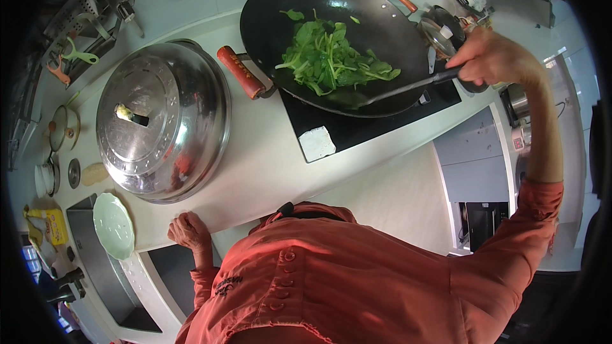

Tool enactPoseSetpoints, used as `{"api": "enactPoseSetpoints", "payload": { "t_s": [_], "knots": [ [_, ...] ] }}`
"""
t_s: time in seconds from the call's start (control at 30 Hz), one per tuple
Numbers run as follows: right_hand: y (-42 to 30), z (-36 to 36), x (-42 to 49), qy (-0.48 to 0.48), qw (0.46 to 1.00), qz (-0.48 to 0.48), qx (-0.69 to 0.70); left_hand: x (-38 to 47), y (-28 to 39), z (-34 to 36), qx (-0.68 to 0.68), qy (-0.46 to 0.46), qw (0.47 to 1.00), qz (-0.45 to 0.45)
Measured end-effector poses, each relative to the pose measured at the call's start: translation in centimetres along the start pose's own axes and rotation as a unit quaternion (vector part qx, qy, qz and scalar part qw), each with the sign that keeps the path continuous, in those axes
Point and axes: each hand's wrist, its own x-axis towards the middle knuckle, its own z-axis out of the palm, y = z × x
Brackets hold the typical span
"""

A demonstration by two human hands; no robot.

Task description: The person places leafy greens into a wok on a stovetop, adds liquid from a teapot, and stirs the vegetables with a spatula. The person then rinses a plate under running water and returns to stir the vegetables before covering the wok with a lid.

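My right hand (495, 59) grips the dark handle of a metal wok spatula (406, 87). The spatula's blade end dips into the near right part of a large black wok (382, 33). Leafy green vegetables (330, 55) lie heaped in the wok, with a few loose leaves up its far wall. The wok has red-brown wooden handles and sits over a black cooktop (354, 129). My left hand (190, 231) rests curled at the counter's front edge, with nothing visible in it. It is near a pale green scalloped dish (114, 225).
A big domed steel lid (138, 138) stands on the counter (267, 172) left of the wok. A white piece (317, 144) lies on the cooktop's corner. At left are a sink (105, 258) and a small lidded pot (64, 128). A glass lid (437, 38) is beyond the wok's right side.
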Motion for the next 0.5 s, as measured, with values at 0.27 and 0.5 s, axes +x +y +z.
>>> {"api": "enactPoseSetpoints", "payload": {
  "t_s": [0.27, 0.5],
  "knots": [
    [2.5, 5.1, 7.0, 0.124, 0.985, -0.017, 0.116, 0.5, 0.6, 0.4, -0.026, 0.011, 1.000, 0.003],
    [2.2, 3.3, 12.1, 0.187, 0.966, -0.004, 0.178, 0.8, 0.8, -0.2, -0.024, 0.009, 1.000, 0.008]
  ]
}}
